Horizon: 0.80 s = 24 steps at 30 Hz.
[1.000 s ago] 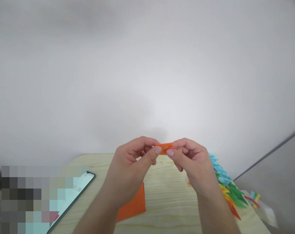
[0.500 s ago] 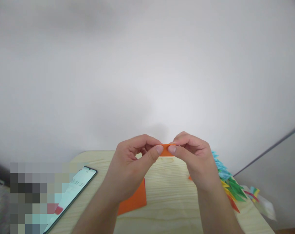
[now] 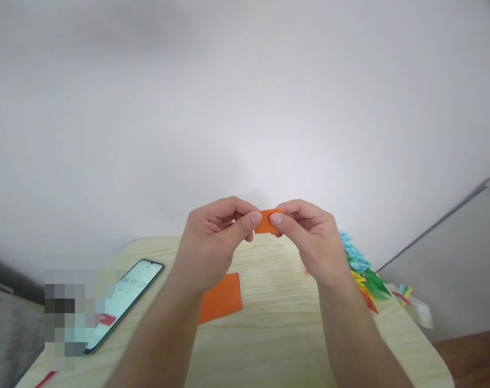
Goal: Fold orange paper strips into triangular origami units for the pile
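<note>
A small piece of folded orange paper [image 3: 266, 222] is held up above the far edge of the table, between both hands. My left hand [image 3: 218, 237] pinches its left end between thumb and fingers. At its right end my right hand [image 3: 309, 234] grips it the same way, thumb towards me. Below my left wrist, partly hidden by it, orange paper [image 3: 224, 299] lies flat on the table. A bit of orange peeks out beside my right wrist, too covered to name.
A phone [image 3: 125, 302] showing a timer lies at the left of the light wooden table [image 3: 269, 345]. Folded paper pieces [image 3: 366, 269] in blue, green, yellow and orange are gathered at the right edge. Beyond them is a clear plastic bag [image 3: 420, 312]. A white wall [image 3: 245, 108] rises behind.
Both hands have lifted slightly with the folded paper, which now shows more of its face and tilts a little. The view has shifted, showing more of the table's front.
</note>
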Each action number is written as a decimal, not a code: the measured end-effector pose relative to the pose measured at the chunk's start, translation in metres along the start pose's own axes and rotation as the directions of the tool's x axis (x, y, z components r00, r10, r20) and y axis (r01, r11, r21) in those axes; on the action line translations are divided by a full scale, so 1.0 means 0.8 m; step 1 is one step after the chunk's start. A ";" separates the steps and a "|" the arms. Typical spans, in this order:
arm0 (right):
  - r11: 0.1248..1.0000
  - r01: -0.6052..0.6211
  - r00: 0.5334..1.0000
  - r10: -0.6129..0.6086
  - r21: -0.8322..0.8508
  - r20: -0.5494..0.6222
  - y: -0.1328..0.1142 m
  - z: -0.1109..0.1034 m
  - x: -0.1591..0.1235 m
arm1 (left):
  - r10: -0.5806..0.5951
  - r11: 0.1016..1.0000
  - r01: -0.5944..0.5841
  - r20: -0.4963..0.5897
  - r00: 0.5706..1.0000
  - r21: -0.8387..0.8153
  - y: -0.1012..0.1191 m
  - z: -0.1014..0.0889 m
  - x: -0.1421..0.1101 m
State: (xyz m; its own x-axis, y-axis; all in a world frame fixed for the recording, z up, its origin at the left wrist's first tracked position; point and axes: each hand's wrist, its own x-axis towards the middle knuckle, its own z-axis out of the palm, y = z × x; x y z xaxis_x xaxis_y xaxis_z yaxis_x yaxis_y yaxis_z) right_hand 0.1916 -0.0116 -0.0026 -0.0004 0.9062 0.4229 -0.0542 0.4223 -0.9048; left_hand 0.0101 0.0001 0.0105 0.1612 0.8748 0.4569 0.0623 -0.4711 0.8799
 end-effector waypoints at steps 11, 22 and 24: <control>0.997 0.051 0.992 -0.056 -0.051 -0.116 -0.019 -0.006 -0.032 | 0.091 0.995 -0.092 0.061 0.994 0.028 0.015 0.018 -0.009; 0.979 0.092 0.996 -0.089 -0.181 0.023 -0.042 -0.003 -0.085 | 0.086 0.994 -0.090 -0.076 0.993 -0.055 0.021 0.031 -0.079; 0.980 0.086 0.996 -0.082 -0.181 0.032 -0.043 0.000 -0.099 | 0.035 0.994 -0.044 -0.089 0.995 -0.096 0.021 0.034 -0.095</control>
State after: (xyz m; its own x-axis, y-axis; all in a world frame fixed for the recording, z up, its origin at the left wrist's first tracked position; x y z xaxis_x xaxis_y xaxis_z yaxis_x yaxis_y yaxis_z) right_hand 0.1939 -0.0981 -0.0047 -0.0279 0.8675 0.4966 0.1274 0.4958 -0.8590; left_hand 0.0261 -0.0776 -0.0133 0.0748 0.8643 0.4974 -0.0394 -0.4958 0.8675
